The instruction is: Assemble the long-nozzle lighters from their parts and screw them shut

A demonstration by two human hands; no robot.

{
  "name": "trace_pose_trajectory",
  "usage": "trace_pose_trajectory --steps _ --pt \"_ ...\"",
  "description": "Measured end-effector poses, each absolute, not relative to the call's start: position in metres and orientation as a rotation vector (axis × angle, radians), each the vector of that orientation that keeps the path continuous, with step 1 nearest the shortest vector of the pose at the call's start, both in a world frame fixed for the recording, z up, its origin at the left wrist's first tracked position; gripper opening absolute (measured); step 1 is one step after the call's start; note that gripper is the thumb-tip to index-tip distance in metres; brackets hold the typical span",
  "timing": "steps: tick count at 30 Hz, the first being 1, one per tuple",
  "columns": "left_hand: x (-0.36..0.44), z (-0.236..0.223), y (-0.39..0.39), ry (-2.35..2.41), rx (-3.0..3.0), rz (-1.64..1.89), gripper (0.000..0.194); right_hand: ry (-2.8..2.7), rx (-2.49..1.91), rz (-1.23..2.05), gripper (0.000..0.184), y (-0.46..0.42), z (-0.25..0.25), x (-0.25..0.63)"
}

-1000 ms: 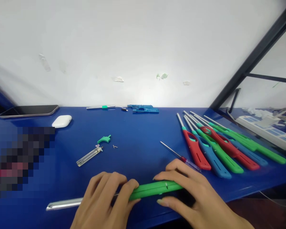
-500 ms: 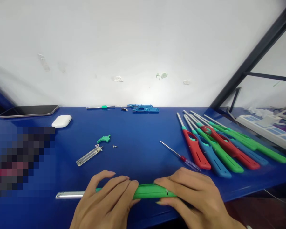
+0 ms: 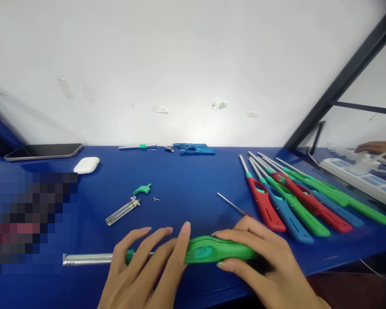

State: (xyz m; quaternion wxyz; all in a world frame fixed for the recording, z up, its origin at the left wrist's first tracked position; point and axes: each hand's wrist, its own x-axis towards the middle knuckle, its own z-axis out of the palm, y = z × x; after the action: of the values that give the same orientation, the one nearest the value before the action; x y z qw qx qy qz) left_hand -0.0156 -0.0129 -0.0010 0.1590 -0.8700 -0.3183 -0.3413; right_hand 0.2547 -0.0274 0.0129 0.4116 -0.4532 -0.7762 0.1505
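Both my hands hold a green long-nosed lighter [image 3: 212, 249] lying crosswise near the front edge of the blue table [image 3: 186, 184]. My left hand [image 3: 144, 266] grips it where the green body meets the silver metal tube [image 3: 86, 259], fingers loosely curled over it. My right hand [image 3: 260, 262] wraps the handle end. The lighter's flat side with its teal trigger hole faces me. A small red-handled screwdriver [image 3: 234, 207] lies just beyond my right hand.
Several red, blue and green lighters [image 3: 296, 193] lie side by side at the right. A clear fuel tank [image 3: 122, 211], a green trigger piece [image 3: 142, 189], a tiny screw [image 3: 156, 199], an earbud case [image 3: 86, 165], a phone [image 3: 43, 150] and blue lighter shells [image 3: 194, 148] lie further back. Another person's hand [image 3: 378, 148] shows far right.
The green lighter has been rolled from its narrow edge to its flat side facing me. My left fingers have loosened and spread a little. Another person's hand has appeared at far right.
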Motion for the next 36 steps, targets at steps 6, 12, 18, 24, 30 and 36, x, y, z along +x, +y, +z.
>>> trace_pose_trajectory --steps 6,12,18,24,30,36 --pt "-0.014 -0.004 -0.007 -0.899 -2.578 -1.043 0.022 -1.987 -1.017 0.335 0.020 -0.028 0.015 0.252" --pt "-0.015 -0.001 -0.008 -0.892 -2.598 -1.035 0.024 -2.124 -1.009 0.237 0.020 -0.032 0.019 0.250" --pt "-0.009 -0.001 -0.007 -0.794 -2.611 -0.998 0.024 -2.204 -0.912 0.238 0.026 -0.033 0.014 0.255" --pt "-0.025 0.006 -0.006 -0.960 -2.539 -0.952 0.037 -2.140 -0.885 0.162 0.024 -0.031 0.017 0.256" --pt "-0.066 0.002 -0.010 -1.131 -2.465 -0.715 0.040 -2.021 -0.943 0.091 0.019 -0.026 0.025 0.253" --pt "-0.051 0.004 -0.013 -1.062 -2.542 -0.735 0.047 -2.039 -0.929 0.061 0.021 -0.025 0.031 0.249"
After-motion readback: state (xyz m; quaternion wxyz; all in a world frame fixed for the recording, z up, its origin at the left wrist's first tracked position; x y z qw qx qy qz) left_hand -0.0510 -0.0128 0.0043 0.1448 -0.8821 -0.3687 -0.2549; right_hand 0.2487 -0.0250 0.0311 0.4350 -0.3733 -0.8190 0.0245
